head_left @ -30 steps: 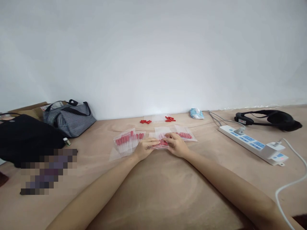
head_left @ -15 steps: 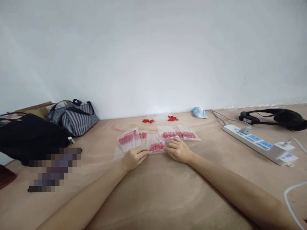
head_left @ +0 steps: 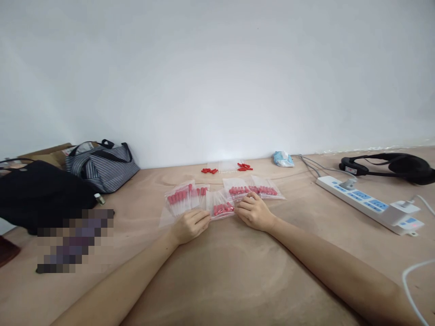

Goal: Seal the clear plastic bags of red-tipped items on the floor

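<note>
A clear zip bag (head_left: 221, 214) with several red-tipped pieces inside lies flat on the table between my hands. My left hand (head_left: 193, 225) has its fingers closed on the bag's near left corner. At the near right corner, my right hand (head_left: 255, 213) is closed on the same bag, its fingertips partly hidden. Beyond my left hand, more clear bags of red-tipped pieces (head_left: 178, 196) overlap one another. Other filled bags (head_left: 267, 188) lie just past my right hand.
Loose red pieces (head_left: 210, 171) and a second small pile (head_left: 245, 167) lie near the wall, with thin clear pieces between. A striped bag (head_left: 108, 167) and black bag (head_left: 44, 194) stand left. At right are a power strip (head_left: 360, 199), black headset (head_left: 387, 167) and blue packet (head_left: 283, 159).
Both hands stay at the bag's near corners with almost no movement. The whole view has shifted very slightly.
</note>
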`<action>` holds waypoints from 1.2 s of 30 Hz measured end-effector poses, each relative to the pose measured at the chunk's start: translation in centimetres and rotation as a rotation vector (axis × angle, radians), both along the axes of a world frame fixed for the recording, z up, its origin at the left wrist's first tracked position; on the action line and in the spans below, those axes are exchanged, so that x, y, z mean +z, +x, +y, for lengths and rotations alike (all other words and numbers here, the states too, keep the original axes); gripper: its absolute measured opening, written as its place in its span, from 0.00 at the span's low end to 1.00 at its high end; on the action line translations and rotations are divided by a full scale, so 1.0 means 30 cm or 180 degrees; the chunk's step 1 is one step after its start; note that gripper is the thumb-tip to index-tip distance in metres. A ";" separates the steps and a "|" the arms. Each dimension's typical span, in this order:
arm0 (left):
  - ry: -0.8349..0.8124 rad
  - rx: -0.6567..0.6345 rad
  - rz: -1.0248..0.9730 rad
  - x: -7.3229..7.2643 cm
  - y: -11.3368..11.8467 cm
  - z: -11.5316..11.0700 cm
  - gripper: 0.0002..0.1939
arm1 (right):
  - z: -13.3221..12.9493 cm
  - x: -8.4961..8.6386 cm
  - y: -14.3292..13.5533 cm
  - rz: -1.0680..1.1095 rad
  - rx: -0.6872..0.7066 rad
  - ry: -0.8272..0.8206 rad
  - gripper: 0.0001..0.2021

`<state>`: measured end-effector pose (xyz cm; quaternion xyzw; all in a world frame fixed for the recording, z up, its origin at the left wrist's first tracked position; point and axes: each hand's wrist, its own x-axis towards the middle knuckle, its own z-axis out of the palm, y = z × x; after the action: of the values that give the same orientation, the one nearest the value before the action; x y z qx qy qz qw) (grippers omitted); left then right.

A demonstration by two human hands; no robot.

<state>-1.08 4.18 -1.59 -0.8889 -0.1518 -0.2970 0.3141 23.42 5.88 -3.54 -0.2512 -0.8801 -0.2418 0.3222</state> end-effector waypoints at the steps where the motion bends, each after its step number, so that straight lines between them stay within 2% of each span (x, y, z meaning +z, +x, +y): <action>1: 0.0002 -0.0010 0.0008 -0.002 -0.002 0.001 0.07 | -0.001 -0.001 -0.001 0.0011 0.0004 0.0024 0.11; 7: 0.0118 0.0002 0.0078 -0.012 -0.010 0.017 0.07 | 0.002 -0.004 0.000 0.0099 0.0032 0.0034 0.11; 14: 0.0140 -0.0072 0.0135 0.002 0.000 0.016 0.07 | 0.010 0.000 -0.001 0.0008 0.0020 -0.0035 0.09; 23: -0.0118 -0.0045 -0.0093 0.003 0.003 0.010 0.07 | 0.016 -0.003 -0.010 -0.0005 0.0166 0.0087 0.09; 32: -0.0120 -0.0084 -0.0054 -0.001 0.011 0.026 0.07 | 0.007 0.006 -0.031 0.0078 0.0120 -0.0024 0.10; 36: -0.0309 -0.0065 -0.0194 -0.001 0.034 0.020 0.06 | 0.001 0.011 -0.039 0.0158 0.0127 -0.0022 0.11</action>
<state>-0.07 4.79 -1.61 -0.8951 -0.1664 -0.3194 0.2627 22.26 5.92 -3.21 -0.2407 -0.8775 -0.2259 0.3479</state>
